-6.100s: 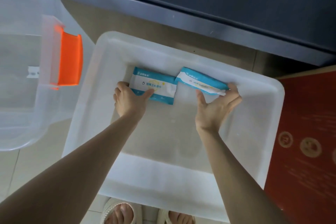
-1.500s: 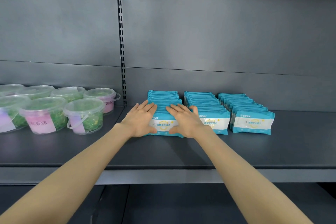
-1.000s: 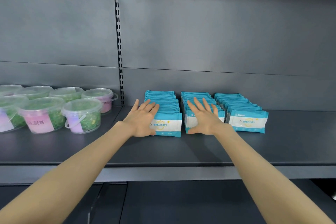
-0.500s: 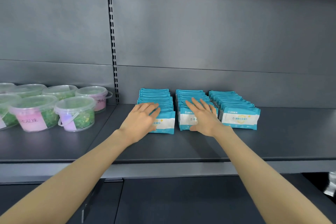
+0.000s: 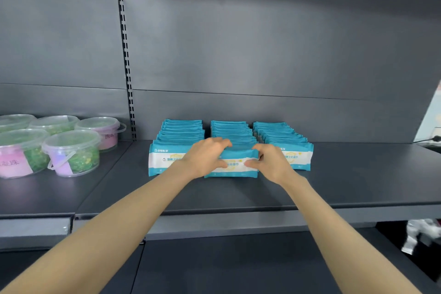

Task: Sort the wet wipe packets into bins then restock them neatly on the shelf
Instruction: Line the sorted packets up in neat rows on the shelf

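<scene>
Three rows of blue-and-white wet wipe packets stand upright on the dark grey shelf [image 5: 346,181]: a left row [image 5: 167,157], a middle row [image 5: 232,131] and a right row [image 5: 296,153]. My left hand [image 5: 206,159] grips the left end of the front packet of the middle row [image 5: 235,164], fingers curled over its top edge and thumb on its face. My right hand [image 5: 269,162] grips the same packet's right end in the same way. That packet stands slightly forward of its neighbours.
Several clear tubs with green contents and pink or purple labels [image 5: 69,153] stand at the shelf's left end. A slotted upright [image 5: 126,67] runs up the back panel. A lower shelf [image 5: 238,265] lies below. Something white [image 5: 415,236] shows at the lower right.
Both hands have left the left and middle rows' tops and come together on the middle row's front packet, fingers now curled round its ends. The camera has moved closer.
</scene>
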Tool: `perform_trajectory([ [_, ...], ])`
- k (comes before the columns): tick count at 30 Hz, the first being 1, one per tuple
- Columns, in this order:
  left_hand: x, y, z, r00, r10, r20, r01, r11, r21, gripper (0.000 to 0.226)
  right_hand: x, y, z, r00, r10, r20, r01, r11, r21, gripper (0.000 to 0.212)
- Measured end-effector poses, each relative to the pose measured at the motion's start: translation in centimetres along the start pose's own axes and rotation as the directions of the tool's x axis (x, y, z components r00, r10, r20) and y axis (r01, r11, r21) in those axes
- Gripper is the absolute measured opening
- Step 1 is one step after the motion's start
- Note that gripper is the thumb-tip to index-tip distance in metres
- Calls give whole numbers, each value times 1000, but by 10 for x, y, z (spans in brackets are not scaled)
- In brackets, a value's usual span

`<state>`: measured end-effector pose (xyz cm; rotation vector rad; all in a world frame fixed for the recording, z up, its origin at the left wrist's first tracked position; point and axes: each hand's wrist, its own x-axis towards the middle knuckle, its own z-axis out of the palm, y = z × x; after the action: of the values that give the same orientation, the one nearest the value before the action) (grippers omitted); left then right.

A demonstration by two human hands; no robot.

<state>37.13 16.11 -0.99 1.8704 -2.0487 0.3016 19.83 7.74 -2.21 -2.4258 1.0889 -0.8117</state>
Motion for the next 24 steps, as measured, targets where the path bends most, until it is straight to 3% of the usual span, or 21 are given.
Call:
perform_trajectory([
  [3, 12, 3, 12, 1000, -2, -5, 3, 993, 121, 45, 9, 18, 1, 997, 64, -30, -68, 990, -123, 42],
  [6, 14, 6, 22, 998, -53, -44, 64, 956, 286, 57, 14, 27, 3, 990, -103, -98, 60, 928, -367, 65],
  [9, 19, 9, 29, 988, -148, 36, 125, 921, 369, 76, 26, 35, -2, 971, -233, 60, 230, 826, -515, 88],
  [14, 30, 11, 30, 945, -267, 191, 170, 896, 410, 86, 47, 39, -6, 917, -210, 339, 371, 759, -535, 88],
  [24, 42, 16, 28, 916, -315, 250, 185, 882, 433, 84, 59, 38, -5, 908, -177, 380, 379, 733, -564, 85],
])
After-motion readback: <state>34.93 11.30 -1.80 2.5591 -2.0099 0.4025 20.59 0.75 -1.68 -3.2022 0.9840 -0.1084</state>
